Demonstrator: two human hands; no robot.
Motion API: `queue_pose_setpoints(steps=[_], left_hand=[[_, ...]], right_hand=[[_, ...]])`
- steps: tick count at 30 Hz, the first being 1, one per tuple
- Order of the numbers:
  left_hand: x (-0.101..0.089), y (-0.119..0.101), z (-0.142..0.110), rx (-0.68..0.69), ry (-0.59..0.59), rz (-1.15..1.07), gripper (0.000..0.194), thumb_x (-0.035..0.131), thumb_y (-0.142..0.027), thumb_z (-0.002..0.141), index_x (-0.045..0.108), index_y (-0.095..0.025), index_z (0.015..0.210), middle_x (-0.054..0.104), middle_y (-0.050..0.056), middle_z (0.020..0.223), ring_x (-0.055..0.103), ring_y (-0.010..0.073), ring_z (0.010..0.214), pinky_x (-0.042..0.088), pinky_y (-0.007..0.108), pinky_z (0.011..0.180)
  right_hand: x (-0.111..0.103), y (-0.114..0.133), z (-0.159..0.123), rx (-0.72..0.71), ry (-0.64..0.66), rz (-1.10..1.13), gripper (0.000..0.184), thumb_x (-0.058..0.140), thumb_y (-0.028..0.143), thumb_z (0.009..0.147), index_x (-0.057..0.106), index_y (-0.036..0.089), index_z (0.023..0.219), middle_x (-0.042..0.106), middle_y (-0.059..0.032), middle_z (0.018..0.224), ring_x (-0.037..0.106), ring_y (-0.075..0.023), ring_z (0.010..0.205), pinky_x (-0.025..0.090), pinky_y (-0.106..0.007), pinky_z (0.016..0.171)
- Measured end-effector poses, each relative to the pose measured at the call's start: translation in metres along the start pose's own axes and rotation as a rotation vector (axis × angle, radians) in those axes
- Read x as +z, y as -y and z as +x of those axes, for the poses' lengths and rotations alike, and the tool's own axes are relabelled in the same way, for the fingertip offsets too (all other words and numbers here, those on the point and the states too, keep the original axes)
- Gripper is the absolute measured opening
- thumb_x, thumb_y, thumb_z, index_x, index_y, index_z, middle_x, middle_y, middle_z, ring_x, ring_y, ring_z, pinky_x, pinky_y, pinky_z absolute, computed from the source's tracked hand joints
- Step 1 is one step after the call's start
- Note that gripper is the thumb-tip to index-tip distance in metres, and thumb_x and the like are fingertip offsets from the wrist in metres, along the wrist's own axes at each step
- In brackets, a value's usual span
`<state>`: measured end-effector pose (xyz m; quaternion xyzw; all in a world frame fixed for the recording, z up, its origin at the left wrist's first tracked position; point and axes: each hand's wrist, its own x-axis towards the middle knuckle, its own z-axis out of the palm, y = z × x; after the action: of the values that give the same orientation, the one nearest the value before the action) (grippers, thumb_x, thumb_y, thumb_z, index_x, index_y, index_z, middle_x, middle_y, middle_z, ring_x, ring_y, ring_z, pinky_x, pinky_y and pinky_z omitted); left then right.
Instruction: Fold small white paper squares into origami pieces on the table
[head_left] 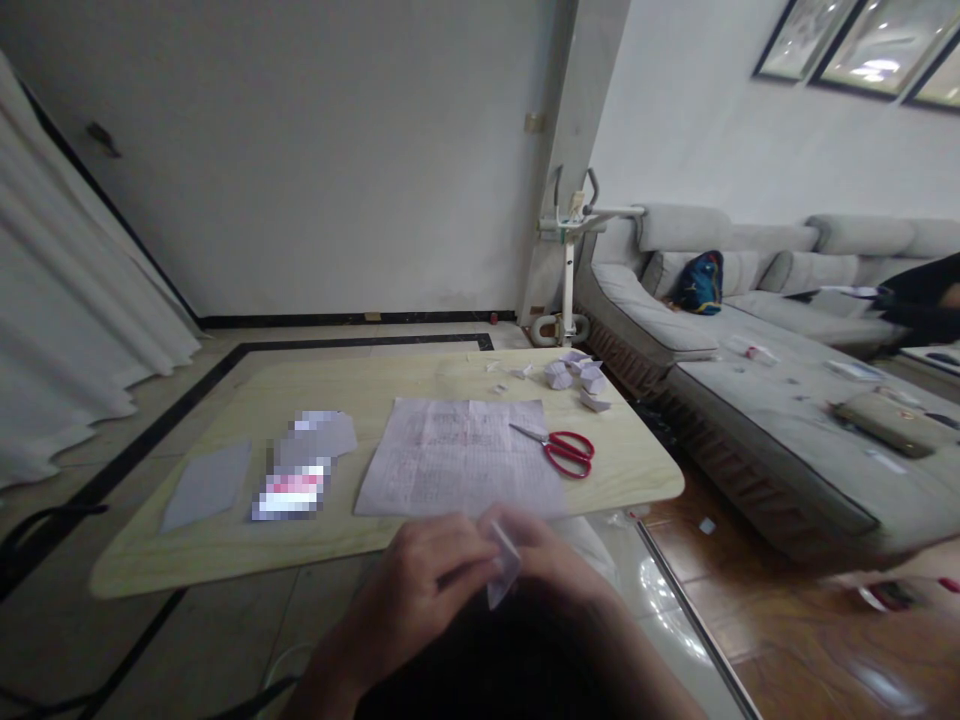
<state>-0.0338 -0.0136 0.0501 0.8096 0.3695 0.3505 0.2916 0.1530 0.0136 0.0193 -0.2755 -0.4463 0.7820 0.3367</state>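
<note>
Pale wall (360, 170), seen from the head view, closes the background above a dark skirting strip (300, 321); a white curtain (75, 300) hangs at the left, and framed pictures (874, 50) occupy the upper right. White exercise equipment (568, 275) stands upright near the wall's corner. To its right extends a grey sofa (780, 430) bearing a blue bag (697, 284) and a tan case (885, 420); a person in dark clothing (922, 300) is partly visible at the right edge. Wood-patterned flooring (712, 625) lies at the lower right, carrying a bottle (896, 594).

Centrally, a pale wooden tabletop (420, 378) with rounded corners supports a creased, printed sheet (450, 460). Red-handled scissors (570, 452) lie across the sheet's right edge, blades on the paper. Folded paper pieces (559, 376) cluster at the far right corner, with small scraps (522, 371) just to their left. A blank sheet (206, 485) lies on the left side, beside a pixelated, unidentifiable item (289, 495).

At the near edge, the left hand (427, 565) and right hand (544, 560), both slightly blurred, together grasp a small folded paper (505, 568), held tilted between them in front of the tabletop.
</note>
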Motion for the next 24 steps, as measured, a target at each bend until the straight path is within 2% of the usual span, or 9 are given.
queue_pose_setpoints(steps=[6,10,16,24], left_hand=[[0.003,0.002,0.000,-0.004,-0.054,-0.065,0.014,0.061,-0.020,0.091,0.071,-0.020,0.082,0.067,0.000,0.075,0.061,0.0114,0.070,0.046,0.023,0.067],[0.005,0.004,0.001,-0.004,-0.087,-0.080,0.013,0.062,-0.019,0.090,0.072,-0.020,0.081,0.067,-0.001,0.073,0.061,0.0109,0.068,0.046,0.022,0.066],[0.004,0.007,0.000,-0.077,-0.031,-0.118,0.008,0.067,-0.020,0.087,0.073,-0.023,0.092,0.067,0.000,0.081,0.062,0.0121,0.075,0.046,0.022,0.070],[0.005,0.004,0.001,-0.092,-0.051,-0.169,0.010,0.066,-0.022,0.087,0.074,-0.021,0.082,0.067,0.000,0.074,0.060,0.0117,0.070,0.046,0.021,0.067]], right_hand=[[0.003,0.001,0.000,0.022,-0.008,0.008,0.023,0.077,0.023,0.063,0.061,0.017,0.079,0.053,0.0058,0.064,0.044,-0.0083,0.054,0.034,-0.018,0.050],[0.000,-0.002,0.001,0.019,-0.017,0.013,0.024,0.078,0.022,0.063,0.061,0.016,0.079,0.056,0.0044,0.069,0.047,-0.0087,0.059,0.037,-0.019,0.054],[-0.005,-0.008,0.003,0.010,-0.001,0.025,0.026,0.079,0.021,0.064,0.062,0.015,0.083,0.055,0.0043,0.068,0.047,-0.0088,0.058,0.036,-0.019,0.052],[-0.006,-0.008,0.003,-0.007,0.017,-0.002,0.026,0.079,0.020,0.064,0.062,0.016,0.084,0.058,0.0032,0.073,0.050,-0.0100,0.063,0.039,-0.019,0.056]])
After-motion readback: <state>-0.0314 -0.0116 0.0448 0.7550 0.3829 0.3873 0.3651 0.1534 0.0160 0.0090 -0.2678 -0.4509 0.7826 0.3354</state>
